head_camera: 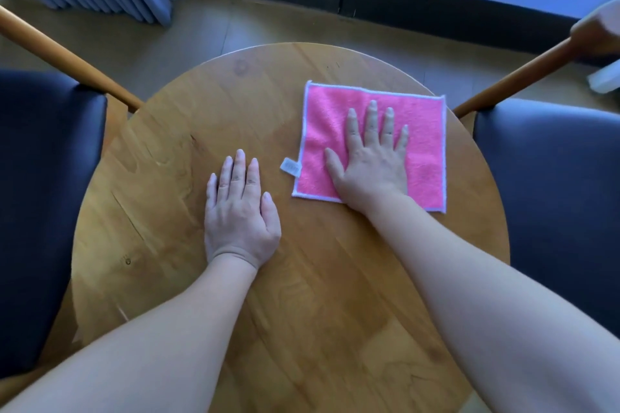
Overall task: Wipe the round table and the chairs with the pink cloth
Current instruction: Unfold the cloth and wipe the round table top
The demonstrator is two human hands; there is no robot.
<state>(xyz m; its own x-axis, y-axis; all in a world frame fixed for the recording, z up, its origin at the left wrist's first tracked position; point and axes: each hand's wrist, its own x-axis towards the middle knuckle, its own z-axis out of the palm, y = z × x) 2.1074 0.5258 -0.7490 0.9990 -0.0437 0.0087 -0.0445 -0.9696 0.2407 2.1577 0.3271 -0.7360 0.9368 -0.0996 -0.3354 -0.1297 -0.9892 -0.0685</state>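
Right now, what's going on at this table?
A person is wiping a round wooden table. The right hand presses flat, fingers spread, on a pink cloth spread out on the far right part of the top. The left hand rests flat on the bare wood beside it, holding nothing. Two chairs with dark seats flank the table, the left chair and the right chair; neither is being touched.

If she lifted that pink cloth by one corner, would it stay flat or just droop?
The cloth would probably droop: it looks thin and fluffy and lies flat against the table. It is likely very light. Pushed under the flat right hand, it should slide over the smooth wood, perhaps bunching at the edges.
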